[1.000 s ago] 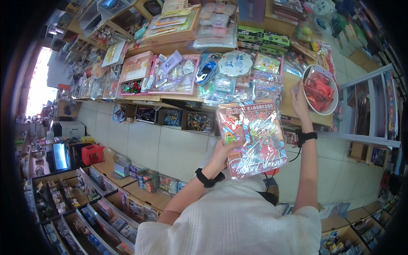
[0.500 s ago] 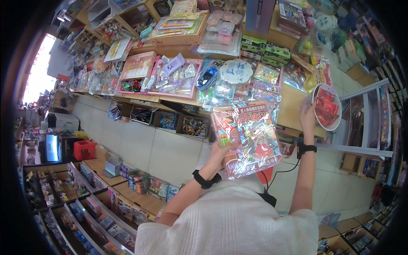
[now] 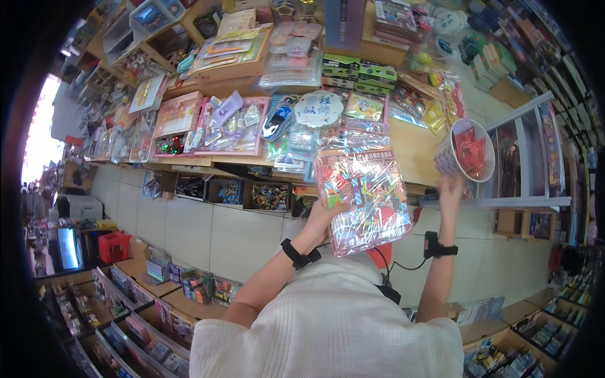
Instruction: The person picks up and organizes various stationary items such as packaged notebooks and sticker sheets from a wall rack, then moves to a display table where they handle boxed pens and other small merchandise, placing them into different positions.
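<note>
My left hand [image 3: 324, 217] grips the left edge of a flat, plastic-wrapped picture book [image 3: 372, 205]. Its red-framed cover shows cartoon figures, and glare off the wrapping hides part of it. The book is held in front of my body, tilted a little. To the right stands a white patterned bucket [image 3: 446, 156] with red packets [image 3: 472, 154] inside. My right hand [image 3: 450, 192] is just below the bucket's near side, its fingers blurred and extended toward it. Whether the fingertips still touch the bucket is hard to see.
A wooden display table [image 3: 413, 154] bears trays of small packaged goods, a scalloped white sign [image 3: 318, 109] and green-black boxes [image 3: 358, 74]. Below it sit open bins [image 3: 268, 196] of small items. A metal-framed rack [image 3: 535, 151] stands at the right; divided shelves [image 3: 126, 315] fill the lower left.
My right hand has slid down from the bucket's left side to below it. My left hand still holds the book. The whole view has shifted, with the table goods now further left.
</note>
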`<state>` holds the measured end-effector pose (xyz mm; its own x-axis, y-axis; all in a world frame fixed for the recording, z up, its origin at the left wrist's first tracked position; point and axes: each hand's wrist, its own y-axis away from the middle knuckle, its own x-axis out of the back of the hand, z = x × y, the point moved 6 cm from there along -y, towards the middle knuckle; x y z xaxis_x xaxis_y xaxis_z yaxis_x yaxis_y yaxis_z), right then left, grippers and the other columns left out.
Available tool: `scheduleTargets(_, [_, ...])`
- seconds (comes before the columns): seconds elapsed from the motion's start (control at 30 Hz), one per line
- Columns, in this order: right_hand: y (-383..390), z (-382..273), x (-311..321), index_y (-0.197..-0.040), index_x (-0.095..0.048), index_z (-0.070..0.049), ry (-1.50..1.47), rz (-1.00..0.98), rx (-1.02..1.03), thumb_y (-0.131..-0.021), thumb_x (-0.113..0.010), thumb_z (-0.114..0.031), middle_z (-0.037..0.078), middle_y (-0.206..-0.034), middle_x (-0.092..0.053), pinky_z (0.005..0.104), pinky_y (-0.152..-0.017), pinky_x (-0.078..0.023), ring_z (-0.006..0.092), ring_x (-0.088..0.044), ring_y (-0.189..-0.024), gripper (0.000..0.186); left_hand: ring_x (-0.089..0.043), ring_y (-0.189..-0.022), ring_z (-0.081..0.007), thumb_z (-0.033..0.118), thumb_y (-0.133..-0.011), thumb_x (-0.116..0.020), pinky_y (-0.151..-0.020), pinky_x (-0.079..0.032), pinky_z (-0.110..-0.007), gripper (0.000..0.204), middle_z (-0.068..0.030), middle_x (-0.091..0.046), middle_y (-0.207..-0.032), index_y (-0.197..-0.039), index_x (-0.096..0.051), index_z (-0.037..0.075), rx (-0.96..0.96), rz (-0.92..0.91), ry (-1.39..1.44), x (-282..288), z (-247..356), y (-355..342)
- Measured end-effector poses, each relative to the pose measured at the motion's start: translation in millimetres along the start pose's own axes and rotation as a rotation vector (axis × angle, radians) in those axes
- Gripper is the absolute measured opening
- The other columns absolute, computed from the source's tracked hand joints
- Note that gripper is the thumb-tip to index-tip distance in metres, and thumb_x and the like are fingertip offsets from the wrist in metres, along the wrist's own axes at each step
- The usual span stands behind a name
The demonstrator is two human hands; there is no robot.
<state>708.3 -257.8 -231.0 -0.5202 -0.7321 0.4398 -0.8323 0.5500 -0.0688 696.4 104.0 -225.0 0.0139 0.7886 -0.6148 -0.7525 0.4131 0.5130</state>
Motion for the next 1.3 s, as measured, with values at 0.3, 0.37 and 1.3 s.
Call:
scheduleTargets(0.3, [85, -105, -34, -0.134, -0.025, 0.0, -0.317, -0.444, -0.021, -0.078, -0.057, 0.002, 0.013, -0.126, -0.043, 0.0277, -0.093, -0.035, 0.0167, -0.041, -0.114, 0.064, -0.061, -0.077, -0.0153, 0.022, -0.083, -0.057, -0.065, -0.053, -0.029, 0.029, -0.0079, -0.06, -0.095, -0.105, -0.051, 0.003, 0.179, -0.105, -0.036, -44, -8, -45])
scheduleTargets(0.37, [81, -102, -22, -0.134, -0.024, -0.001, -0.368, -0.435, -0.001, -0.077, -0.058, 0.003, 0.013, -0.126, -0.042, 0.0275, -0.091, -0.037, 0.0171, -0.043, -0.112, 0.066, -0.061, -0.08, -0.0149, 0.029, -0.084, -0.054, -0.071, -0.051, -0.03, 0.033, -0.0074, -0.06, -0.093, -0.103, -0.051, 0.003, 0.208, -0.12, -0.1, -54, -10, -50])
scheduleTargets(1.3, [-78, 119, -66, -0.134, -0.028, -0.01, 0.405, -0.297, -0.145, -0.078, -0.055, -0.007, 0.027, -0.108, -0.049, 0.0384, -0.084, -0.04, 0.0365, -0.052, -0.096, 0.063, -0.049, -0.099, -0.038, 0.015, -0.061, -0.065, -0.086, -0.041, -0.04, 0.057, -0.0242, -0.049, -0.109, -0.111, -0.046, -0.003, -0.651, 0.764, -1.357, 189, 178, -193])
